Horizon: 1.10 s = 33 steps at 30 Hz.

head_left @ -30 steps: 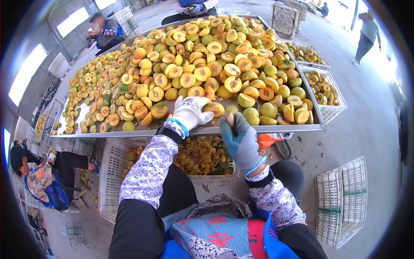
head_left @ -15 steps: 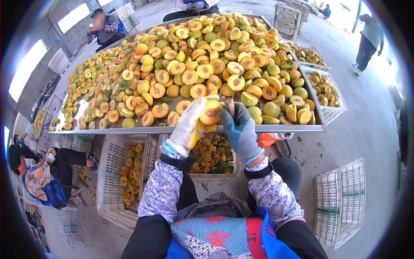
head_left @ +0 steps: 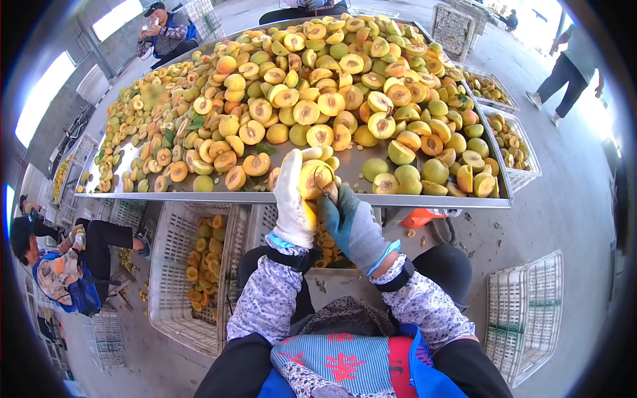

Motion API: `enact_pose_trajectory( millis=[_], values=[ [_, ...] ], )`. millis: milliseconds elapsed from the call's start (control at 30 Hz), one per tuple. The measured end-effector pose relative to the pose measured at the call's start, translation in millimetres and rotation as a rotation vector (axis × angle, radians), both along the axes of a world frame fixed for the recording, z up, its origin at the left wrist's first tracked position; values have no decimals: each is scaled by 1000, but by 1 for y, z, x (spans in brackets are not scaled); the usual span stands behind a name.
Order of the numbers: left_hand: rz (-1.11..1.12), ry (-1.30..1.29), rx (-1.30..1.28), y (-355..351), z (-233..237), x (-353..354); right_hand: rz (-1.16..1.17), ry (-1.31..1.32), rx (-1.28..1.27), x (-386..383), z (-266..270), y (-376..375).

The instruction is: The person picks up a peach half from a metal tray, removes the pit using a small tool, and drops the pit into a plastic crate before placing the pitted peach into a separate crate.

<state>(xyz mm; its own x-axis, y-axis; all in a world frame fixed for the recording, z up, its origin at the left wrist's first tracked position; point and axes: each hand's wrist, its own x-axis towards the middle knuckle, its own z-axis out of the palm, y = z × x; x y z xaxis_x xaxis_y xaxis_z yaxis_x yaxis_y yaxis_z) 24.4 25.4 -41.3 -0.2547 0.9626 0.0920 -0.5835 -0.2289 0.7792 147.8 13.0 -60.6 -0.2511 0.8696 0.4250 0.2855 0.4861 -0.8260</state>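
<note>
My left hand [head_left: 294, 202], in a white and yellow glove, is closed around a halved yellow peach [head_left: 312, 178], its cut face turned toward my right hand. My right hand [head_left: 353, 222], in a grey and blue glove, grips a small brown-handled tool [head_left: 330, 192], mostly hidden by the fingers. Its tip meets the cut face near the pit hollow. Both hands are together just over the near edge of a metal table [head_left: 265, 197]. Behind them lies a large heap of halved peaches [head_left: 306, 112], some with pits showing.
A white crate [head_left: 174, 285] with fruit stands below the table at left; another is partly hidden behind my wrists. Crates of fruit [head_left: 507, 142] line the right side. Stacked crates [head_left: 524, 315] sit on the floor at right. Several people are around, one seated at left [head_left: 79, 265].
My hands have moved slightly left and down, and the tool now meets the peach's cut face. The view has shifted a little. The person at far right has changed stride.
</note>
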Motion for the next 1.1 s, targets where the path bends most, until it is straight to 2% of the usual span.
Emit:
enact_pose_trajectory(
  millis=[67,133,267,367,433,533,567,600,667,700,733,800,900,1000,1100],
  values=[
    [90,111,33,-1,-3,2,-14,-65,3,-2,0,-1],
    [58,5,1,-5,4,4,-27,-114,5,-4,-3,-1],
    [79,-63,-17,-4,2,7,59,17,-91,-9,-14,-2],
    [141,150,37,-5,-1,7,114,145,-172,-16,-33,3],
    [180,141,-2,-8,-4,2,139,145,-263,-14,-29,0],
    [178,25,-59,-2,2,8,41,117,-86,-17,-32,-4],
    [172,-28,-65,0,-2,8,53,-1,-84,-15,-34,-3],
    [145,-90,-84,-1,2,8,82,92,-64,-15,-23,-4],
    [163,-18,-139,-3,5,8,137,75,-90,-13,-24,-5],
    [172,-3,-140,-5,8,10,172,65,-99,-19,-48,1],
    [190,49,-151,-4,7,9,178,-24,-98,-16,-47,2],
    [210,130,-134,-2,11,10,333,161,-348,-12,-37,-1],
    [113,218,-145,-1,9,2,468,282,-636,-4,-18,-6],
    [51,379,-166,-3,13,-2,399,134,-480,-1,-18,-9],
    [80,312,-118,-6,13,2,390,157,-515,-9,-31,-5]
  ],
)
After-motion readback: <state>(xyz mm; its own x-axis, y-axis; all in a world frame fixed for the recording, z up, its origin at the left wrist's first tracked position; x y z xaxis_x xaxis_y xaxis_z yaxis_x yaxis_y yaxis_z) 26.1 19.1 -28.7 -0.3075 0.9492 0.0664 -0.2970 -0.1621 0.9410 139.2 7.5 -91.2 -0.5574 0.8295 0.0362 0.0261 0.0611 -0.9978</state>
